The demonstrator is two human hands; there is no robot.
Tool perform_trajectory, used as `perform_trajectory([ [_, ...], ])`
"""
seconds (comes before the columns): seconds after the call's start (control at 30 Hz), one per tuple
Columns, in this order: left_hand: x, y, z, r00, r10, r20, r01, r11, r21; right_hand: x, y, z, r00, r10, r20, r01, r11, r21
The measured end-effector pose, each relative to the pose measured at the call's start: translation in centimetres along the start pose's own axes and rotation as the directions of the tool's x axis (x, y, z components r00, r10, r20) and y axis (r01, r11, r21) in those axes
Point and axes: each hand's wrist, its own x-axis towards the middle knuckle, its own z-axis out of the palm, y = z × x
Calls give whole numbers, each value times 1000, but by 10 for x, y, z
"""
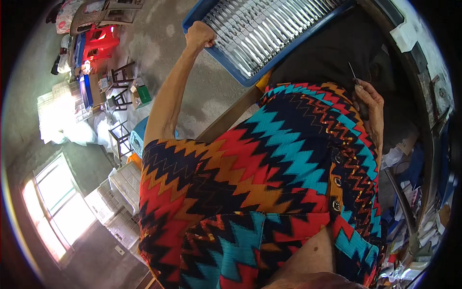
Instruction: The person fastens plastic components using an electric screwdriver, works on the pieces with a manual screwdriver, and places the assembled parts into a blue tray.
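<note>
a grey concrete floor [159, 43] spreads under red stools [98, 41] and white crates [122, 185], bright windows [55, 207] beyond. a blue tray [192, 21] of silvery metal strips [260, 29] lies ahead. the left hand [199, 36] reaches out, its grip curled shut on the tray's near edge. the right hand [370, 103] pinches a thin needle [352, 72] over black cloth [327, 53].

This looks like a small home workshop: a bare concrete floor [159, 43], a blue tray [226, 58] packed with rows of identical metal pieces [260, 29], stacked white crates [122, 192], a red plastic stool [98, 41] and cluttered boxes beside a bright window [57, 207].
</note>
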Motion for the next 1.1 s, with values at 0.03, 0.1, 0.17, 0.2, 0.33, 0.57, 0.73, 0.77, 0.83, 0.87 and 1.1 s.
perform_trajectory([
  [0.03,1,0,0,1000,17,3,-17,998,55,0,0,0,1000,0,0,0,1000,1],
  [0.1,5,-2,1,999,33,5,-33,993,110,0,0,0,1000,10,-10,-10,1000,12],
  [0.17,10,-8,4,997,68,-24,-64,988,139,0,1,-1,1000,5,-3,-5,1000,19],
  [0.2,13,-11,6,997,68,-26,-63,988,138,0,1,-1,1000,2,4,-2,1000,26],
  [0.33,15,-10,10,993,116,-35,-106,971,213,1,3,-3,1000,-5,8,4,1000,27],
  [0.57,18,-8,10,967,253,-12,-215,844,492,0,0,2,1000,-11,-5,11,1000,8],
  [0.73,21,-15,-1,949,296,-108,-223,873,434,0,-1,0,1000,4,-18,-4,1000,-4],
  [0.77,4,2,-12,966,217,-141,-153,919,364,-2,-2,-1,1000,6,-28,-7,1000,-4],
  [0.83,2,-13,-18,948,263,-177,-195,923,331,0,-3,0,1000,9,-12,-9,1000,-14],
  [0.87,2,-19,-20,927,318,-201,-250,920,303,1,-2,0,1000,8,-9,-8,1000,-12],
  [1.1,-73,91,-68,735,589,-335,-674,583,-454,-1,-3,2,1000,13,-22,-14,1000,-12],
])
